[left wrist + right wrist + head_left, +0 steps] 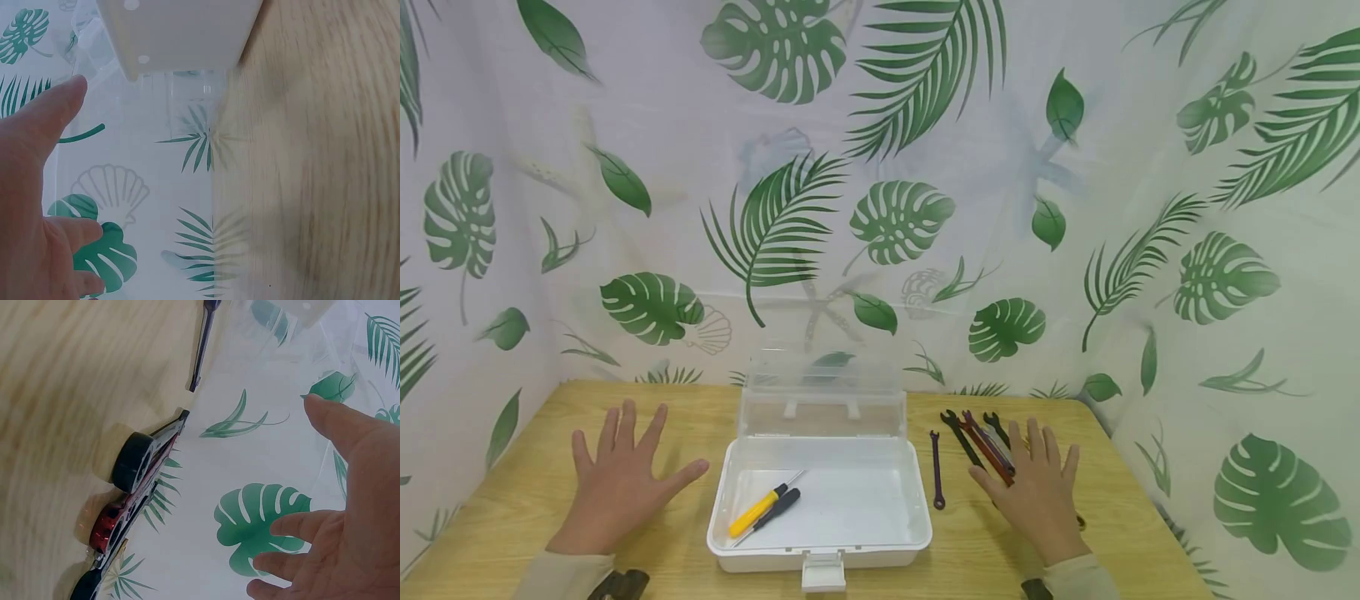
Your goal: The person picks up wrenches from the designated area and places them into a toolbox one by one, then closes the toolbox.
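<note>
My left hand (621, 479) is held with fingers spread over the wood table, to the left of a white plastic toolbox (850, 533). It holds nothing. The toolbox's clear lid (823, 412) is tipped back, and inside lie a yellow-handled screwdriver (758, 510) and a black-handled screwdriver (778, 507). Fingers spread and holding nothing, my right hand (1037, 496) hovers above a group of wrenches at the right, hiding part of them. Among these are a black wrench (961, 437) and a red wrench (985, 448). A single purple wrench (936, 471) lies between the group and the toolbox.
The toolbox's front latch (823, 573) hangs down toward the near side. A white cloth with green leaf prints (910, 350) stands behind the wood table (685, 433) and along both its sides. In the right wrist view, the wrench group (134, 462) lies beside the hand.
</note>
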The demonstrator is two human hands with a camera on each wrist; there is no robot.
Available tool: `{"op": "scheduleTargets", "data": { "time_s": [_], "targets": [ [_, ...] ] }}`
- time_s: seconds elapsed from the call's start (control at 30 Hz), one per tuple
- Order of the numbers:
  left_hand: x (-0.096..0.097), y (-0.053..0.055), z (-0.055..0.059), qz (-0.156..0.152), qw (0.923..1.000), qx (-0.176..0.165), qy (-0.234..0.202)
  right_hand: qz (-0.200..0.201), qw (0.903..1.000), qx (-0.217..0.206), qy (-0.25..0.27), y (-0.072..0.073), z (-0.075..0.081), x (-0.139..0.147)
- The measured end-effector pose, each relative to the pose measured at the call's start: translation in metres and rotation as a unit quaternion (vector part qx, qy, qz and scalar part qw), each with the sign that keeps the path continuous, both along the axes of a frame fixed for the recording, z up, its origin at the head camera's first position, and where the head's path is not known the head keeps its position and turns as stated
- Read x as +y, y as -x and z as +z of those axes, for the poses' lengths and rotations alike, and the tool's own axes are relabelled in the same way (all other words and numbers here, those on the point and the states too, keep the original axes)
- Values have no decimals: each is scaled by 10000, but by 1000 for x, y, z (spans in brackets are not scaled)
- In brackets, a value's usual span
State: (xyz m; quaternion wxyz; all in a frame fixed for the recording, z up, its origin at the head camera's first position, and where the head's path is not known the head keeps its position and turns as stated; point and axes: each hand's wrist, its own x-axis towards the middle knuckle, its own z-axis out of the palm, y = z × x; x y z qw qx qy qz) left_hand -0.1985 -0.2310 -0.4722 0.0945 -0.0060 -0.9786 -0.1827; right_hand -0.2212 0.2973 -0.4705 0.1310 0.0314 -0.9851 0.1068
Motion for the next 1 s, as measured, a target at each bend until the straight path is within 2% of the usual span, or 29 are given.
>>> {"op": "scheduleTargets", "data": {
  "time_s": [0.57,0.63,0.77,0.83,0.9,1.0],
  "targets": [
    [1,0,1,-74,9998,-26,-206,100,9998,-72,140,1,-4,-2],
    [2,0,2,-138,9993,-74,-348,192,9994,-28,288,1,-3,-4],
    [6,3,2,-307,9958,-350,-789,414,9945,38,960,4,-1,-12],
    [7,5,2,-381,9908,-539,-1177,461,9899,-71,1340,7,-1,-16],
    [8,8,2,-461,9807,-695,-1770,481,9839,-282,1697,11,-2,-20],
    [9,13,0,-475,9542,-919,-2806,512,9717,-711,2193,16,-2,-28]
  ]
}}
